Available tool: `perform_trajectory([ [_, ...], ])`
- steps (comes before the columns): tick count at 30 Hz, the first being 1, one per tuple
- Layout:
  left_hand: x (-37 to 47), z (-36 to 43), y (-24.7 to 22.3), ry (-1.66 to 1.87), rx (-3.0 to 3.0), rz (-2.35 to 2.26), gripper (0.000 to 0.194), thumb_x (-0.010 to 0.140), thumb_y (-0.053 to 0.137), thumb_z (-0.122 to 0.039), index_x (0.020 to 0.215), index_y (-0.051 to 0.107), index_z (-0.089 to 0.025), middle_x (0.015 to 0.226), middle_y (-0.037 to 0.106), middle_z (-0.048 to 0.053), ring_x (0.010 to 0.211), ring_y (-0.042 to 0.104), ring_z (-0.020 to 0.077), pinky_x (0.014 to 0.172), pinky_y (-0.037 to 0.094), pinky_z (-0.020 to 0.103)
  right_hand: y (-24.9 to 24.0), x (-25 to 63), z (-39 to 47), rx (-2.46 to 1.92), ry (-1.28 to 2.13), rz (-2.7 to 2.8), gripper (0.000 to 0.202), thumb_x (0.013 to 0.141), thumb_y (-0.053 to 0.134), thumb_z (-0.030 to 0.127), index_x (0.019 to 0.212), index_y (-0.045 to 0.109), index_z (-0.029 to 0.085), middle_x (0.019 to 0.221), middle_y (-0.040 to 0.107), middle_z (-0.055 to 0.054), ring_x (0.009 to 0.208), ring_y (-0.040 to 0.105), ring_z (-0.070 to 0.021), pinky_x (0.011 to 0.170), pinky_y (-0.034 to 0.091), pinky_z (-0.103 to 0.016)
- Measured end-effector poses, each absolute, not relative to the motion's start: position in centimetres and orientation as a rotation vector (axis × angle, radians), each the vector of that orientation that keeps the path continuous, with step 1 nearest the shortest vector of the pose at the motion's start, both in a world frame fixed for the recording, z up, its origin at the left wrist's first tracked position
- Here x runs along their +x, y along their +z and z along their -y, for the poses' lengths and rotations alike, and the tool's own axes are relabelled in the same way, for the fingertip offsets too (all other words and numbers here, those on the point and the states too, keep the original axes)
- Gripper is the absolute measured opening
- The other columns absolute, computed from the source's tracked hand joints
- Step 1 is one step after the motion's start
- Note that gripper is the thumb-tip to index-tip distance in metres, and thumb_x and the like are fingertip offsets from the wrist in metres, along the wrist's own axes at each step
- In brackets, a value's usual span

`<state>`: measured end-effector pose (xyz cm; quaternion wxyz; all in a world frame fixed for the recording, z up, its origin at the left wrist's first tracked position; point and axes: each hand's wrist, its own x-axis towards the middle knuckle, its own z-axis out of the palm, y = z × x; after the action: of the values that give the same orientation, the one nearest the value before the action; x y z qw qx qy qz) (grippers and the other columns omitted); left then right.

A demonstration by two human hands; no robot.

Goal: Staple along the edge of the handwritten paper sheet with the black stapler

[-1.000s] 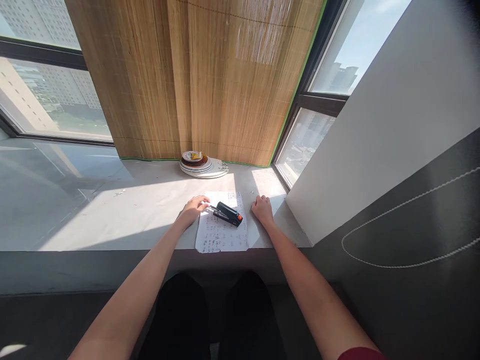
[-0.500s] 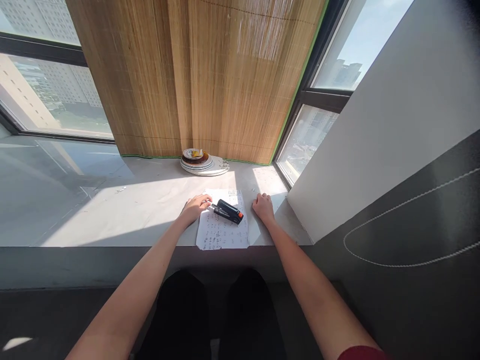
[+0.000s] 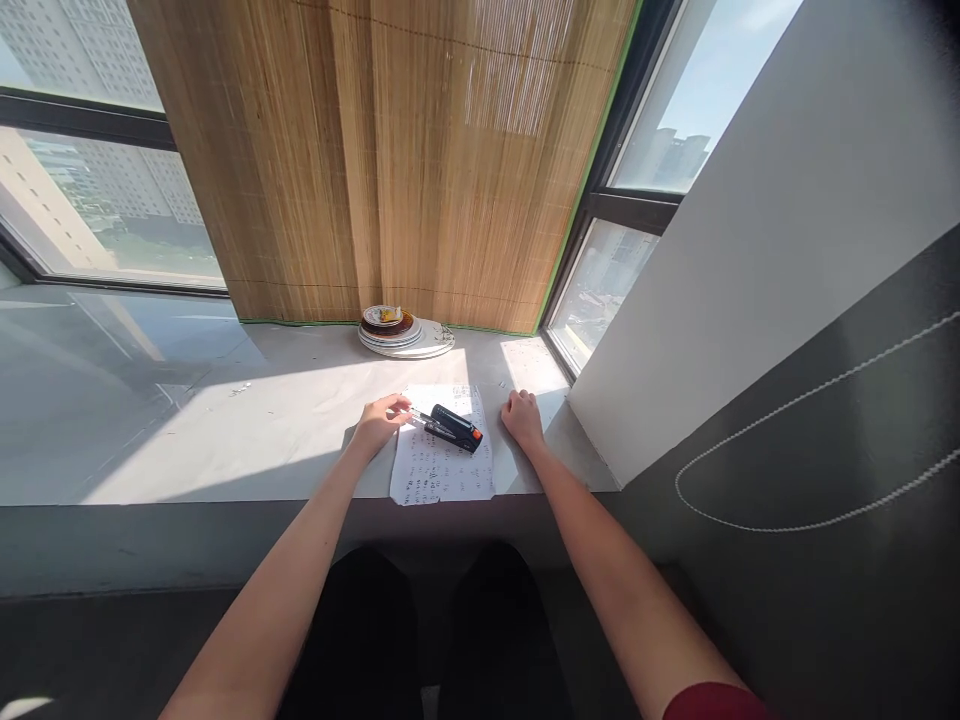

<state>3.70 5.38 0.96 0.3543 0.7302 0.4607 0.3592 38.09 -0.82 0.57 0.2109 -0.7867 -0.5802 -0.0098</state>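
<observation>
Left hand [image 3: 379, 424]: at the pen's [image 3: 420, 416] left end (from here, I cannot tell whether gripped). Right hand [image 3: 523, 418]: loosely clenched, nothing visible inside. Pen and stapler [image 3: 456, 421] lie on paper [image 3: 450, 480] reaching the sill's [image 3: 262, 400] near edge; a tug could slide it off.

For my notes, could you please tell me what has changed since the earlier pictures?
The left hand has shifted slightly left, away from the stapler, and is at the pen's near end; its grip is hard to judge. The stapler, paper, right hand and plates stayed put.
</observation>
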Motion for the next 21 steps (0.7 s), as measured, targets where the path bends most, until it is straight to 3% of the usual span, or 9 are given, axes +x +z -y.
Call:
perform_trajectory([
  [6,3.4,-5.6,0.4,0.961,1.802,-1.174,0.035,0.073,0.079,-0.036,0.107,0.077,-0.024,0.109,0.081,0.010,0.105,0.074,0.0294,0.092,0.061,0.038,1.8,34.4,3.3,-1.672,0.197,1.638,0.026,0.107,0.041,0.032,0.087,0.056,0.024,0.097,0.063,-0.006,0.092,0.059,-0.0223,0.083,0.048,-0.033],
  [8,3.3,-5.5,0.5,0.949,1.809,-1.165,0.036,0.073,0.077,-0.034,0.108,0.076,-0.025,0.110,0.081,0.010,0.106,0.075,0.0297,0.090,0.061,0.037,1.4,32.0,4.1,-1.533,0.364,1.734,0.017,0.103,0.053,0.038,0.097,0.061,0.025,0.106,0.065,-0.005,0.094,0.061,-0.0217,0.082,0.049,-0.033],
  [12,3.3,-4.9,1.3,0.848,1.884,-1.061,0.045,0.076,0.069,-0.027,0.121,0.073,-0.025,0.113,0.082,0.009,0.111,0.077,0.0311,0.093,0.060,0.038,0.4,28.5,4.4,-1.525,0.380,1.834,0.014,0.090,0.069,0.032,0.100,0.061,0.025,0.104,0.067,-0.005,0.100,0.062,-0.0252,0.086,0.049,-0.035],
  [17,3.5,-4.7,2.0,0.730,2.108,-0.842,0.055,0.078,0.065,-0.025,0.133,0.073,-0.025,0.127,0.076,0.009,0.115,0.075,0.0310,0.103,0.057,0.041,-0.1,28.0,3.4,-1.513,0.369,1.868,0.013,0.089,0.067,0.030,0.097,0.058,0.025,0.100,0.067,-0.004,0.095,0.062,-0.0254,0.082,0.048,-0.036],
  [21,3.4,-4.8,2.0,0.684,2.052,-0.794,0.061,0.078,0.066,-0.025,0.139,0.070,-0.027,0.123,0.075,0.007,0.114,0.076,0.0301,0.103,0.056,0.041,-0.5,28.1,3.3,-1.490,0.353,1.869,0.013,0.091,0.065,0.031,0.099,0.056,0.026,0.100,0.067,-0.004,0.094,0.062,-0.0255,0.082,0.048,-0.036],
])
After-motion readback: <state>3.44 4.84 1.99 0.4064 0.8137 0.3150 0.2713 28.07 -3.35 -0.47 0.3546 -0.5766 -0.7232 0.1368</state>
